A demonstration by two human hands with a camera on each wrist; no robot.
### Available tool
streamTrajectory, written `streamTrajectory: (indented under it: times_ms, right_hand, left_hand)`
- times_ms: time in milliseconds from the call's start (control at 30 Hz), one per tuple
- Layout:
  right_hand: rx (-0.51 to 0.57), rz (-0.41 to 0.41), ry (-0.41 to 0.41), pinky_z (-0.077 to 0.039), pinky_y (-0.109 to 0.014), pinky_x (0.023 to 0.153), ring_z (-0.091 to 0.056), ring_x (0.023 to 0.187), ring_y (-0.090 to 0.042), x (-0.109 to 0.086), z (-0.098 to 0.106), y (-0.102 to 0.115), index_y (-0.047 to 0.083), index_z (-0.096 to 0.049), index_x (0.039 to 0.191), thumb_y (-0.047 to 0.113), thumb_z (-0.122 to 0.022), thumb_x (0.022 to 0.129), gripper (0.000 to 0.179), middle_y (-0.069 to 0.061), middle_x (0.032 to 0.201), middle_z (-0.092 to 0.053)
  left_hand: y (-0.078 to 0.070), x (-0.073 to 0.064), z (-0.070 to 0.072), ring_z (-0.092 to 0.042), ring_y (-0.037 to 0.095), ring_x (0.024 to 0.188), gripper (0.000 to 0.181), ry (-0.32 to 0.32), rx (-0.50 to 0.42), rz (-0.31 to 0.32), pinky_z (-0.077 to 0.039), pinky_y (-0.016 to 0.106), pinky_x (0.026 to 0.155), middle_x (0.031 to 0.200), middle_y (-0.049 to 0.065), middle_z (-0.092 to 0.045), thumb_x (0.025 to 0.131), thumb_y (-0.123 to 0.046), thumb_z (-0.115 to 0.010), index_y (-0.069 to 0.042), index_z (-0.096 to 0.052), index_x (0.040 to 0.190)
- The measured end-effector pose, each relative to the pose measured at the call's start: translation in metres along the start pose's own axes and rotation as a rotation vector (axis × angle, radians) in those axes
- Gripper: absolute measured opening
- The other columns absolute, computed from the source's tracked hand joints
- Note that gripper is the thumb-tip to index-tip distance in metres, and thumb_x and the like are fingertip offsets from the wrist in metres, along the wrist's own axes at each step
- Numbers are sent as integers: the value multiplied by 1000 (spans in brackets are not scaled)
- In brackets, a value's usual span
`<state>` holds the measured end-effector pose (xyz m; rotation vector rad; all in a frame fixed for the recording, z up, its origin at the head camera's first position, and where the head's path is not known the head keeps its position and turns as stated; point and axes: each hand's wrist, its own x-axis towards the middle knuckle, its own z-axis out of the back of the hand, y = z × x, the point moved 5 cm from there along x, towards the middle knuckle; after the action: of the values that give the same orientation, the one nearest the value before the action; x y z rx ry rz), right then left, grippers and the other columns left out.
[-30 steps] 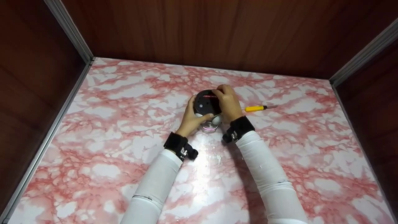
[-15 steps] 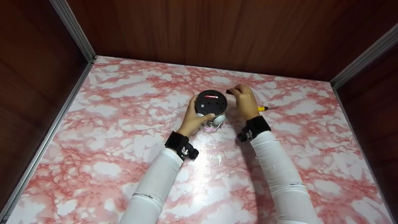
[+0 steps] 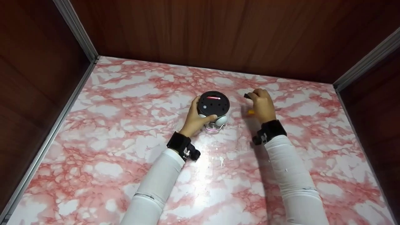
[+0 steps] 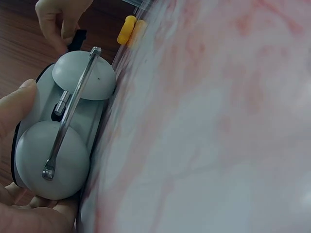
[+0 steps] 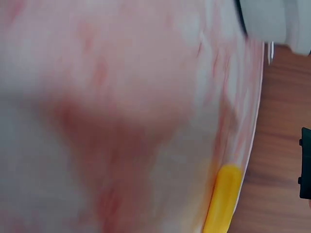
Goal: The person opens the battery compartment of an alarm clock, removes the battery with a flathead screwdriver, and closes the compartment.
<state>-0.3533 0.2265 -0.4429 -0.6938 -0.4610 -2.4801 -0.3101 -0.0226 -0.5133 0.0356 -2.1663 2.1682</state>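
Note:
A twin-bell alarm clock (image 3: 215,109) lies with its black back facing up and its bells toward me. My left hand (image 3: 193,118) grips its left side, the thumb across the edge near the bells. In the back, a red battery (image 3: 213,97) shows in an uncovered slot. To the right of the clock, my right hand (image 3: 263,105) pinches a small black battery cover (image 3: 247,96), held apart from the clock. Its clips show at the edge of the right wrist view. The left wrist view shows the clock's pale bells (image 4: 52,160) and metal handle (image 4: 68,116).
A screwdriver with a yellow handle (image 5: 223,199) lies on the table beneath my right hand, which partly hides it in the head view. The pink-and-white marbled table (image 3: 125,125) is bounded by dark wood panels (image 3: 200,34) at the back and both sides.
My right hand has lifted away from the clock's back and moved right with the battery cover, uncovering the red battery. My left hand has kept its hold on the clock.

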Motion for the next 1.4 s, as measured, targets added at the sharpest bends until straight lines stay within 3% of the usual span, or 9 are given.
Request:
streamTrajectory:
  times_ms: [233, 400, 633, 800, 967, 1400]
  right_hand:
    - [-23, -55, -24, -50, -53, 86, -57, 93, -48, -10, 8, -20, -13, -71, 102, -18, -58, 90, 19, -30, 98, -62]
    - [-9, -100, -8, -50, -54, 85, -56, 94, -47, -18, 14, -32, -10, -73, 102, -22, -59, 85, 25, -29, 98, -61]
    - [2, -168, 26, -47, -56, 87, -55, 93, -46, -31, 23, -48, -6, -75, 105, -4, -87, 62, 45, -29, 100, -60]
    - [27, -177, -17, -48, -57, 85, -56, 92, -46, -38, 29, -57, -5, -76, 105, 1, -83, 71, 35, -28, 98, -62]
    - [13, -159, -46, -48, -57, 84, -56, 90, -46, -44, 34, -65, -7, -75, 101, -5, -81, 73, 28, -28, 94, -62]
    - [-66, -227, 29, -50, -57, 83, -57, 88, -47, -63, 40, -80, -10, -74, 99, -8, -77, 83, 16, -28, 94, -61]
  left_hand:
    - [1, 0, -2, -40, 28, 141, 104, -2, 12, -4, -27, 39, 119, 156, 14, -39, 75, -7, -89, -7, -26, 158]
    - [1, 0, -3, -39, 28, 141, 104, 1, 22, 0, -26, 39, 119, 156, 15, -38, 76, -9, -89, -6, -25, 158]
    - [0, 0, -2, -41, 28, 140, 104, 1, -11, -7, -28, 37, 118, 156, 14, -39, 76, -6, -89, -5, -25, 158]
    - [1, -1, 0, -40, 27, 140, 104, 11, 2, 10, -28, 37, 118, 157, 14, -37, 77, -10, -88, -9, -24, 159]
    - [2, 0, 1, -40, 27, 140, 104, 17, 13, 17, -28, 38, 118, 158, 14, -36, 78, -12, -89, -10, -23, 159]
    - [0, -1, 1, -39, 28, 140, 105, 12, 8, 13, -29, 39, 117, 158, 14, -36, 77, -12, -89, -10, -24, 159]
